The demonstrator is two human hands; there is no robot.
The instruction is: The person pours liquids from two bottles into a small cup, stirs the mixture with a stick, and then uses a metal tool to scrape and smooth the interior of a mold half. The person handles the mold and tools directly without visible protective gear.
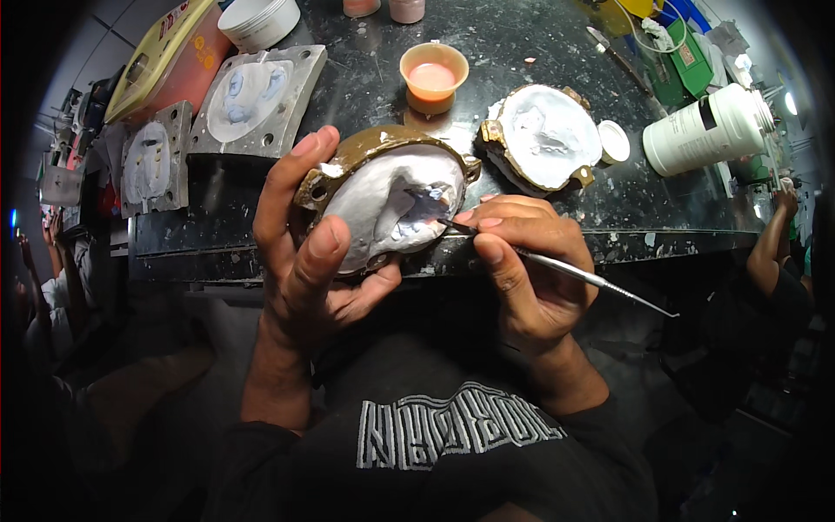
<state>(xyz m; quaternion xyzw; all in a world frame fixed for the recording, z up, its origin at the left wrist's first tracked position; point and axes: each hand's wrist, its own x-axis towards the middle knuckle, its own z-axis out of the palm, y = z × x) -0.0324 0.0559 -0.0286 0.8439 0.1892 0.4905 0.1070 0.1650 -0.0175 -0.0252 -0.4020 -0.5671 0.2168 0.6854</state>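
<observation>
My left hand (300,252) grips a brass dental flask half (370,139) by its rim, tilting it up off the black bench. Grey-white plaster (361,204) fills it, with a hollow at its right side where small tooth-like shapes show. Held like a pen in my right hand (544,257) is a slim metal dental instrument (578,272). Its dark tip touches or nearly touches the edge of the hollow, and its thin hooked end points out to the right. On the bench beyond lies another plaster-filled brass flask half (531,117).
A translucent cup of pink-orange material (432,80) stands behind the held flask. To the right are a round white lid (614,142), a white bottle (704,132) and a knife (613,52). Grey metal mould blocks (300,74) and a yellow-lidded container (161,52) are at left.
</observation>
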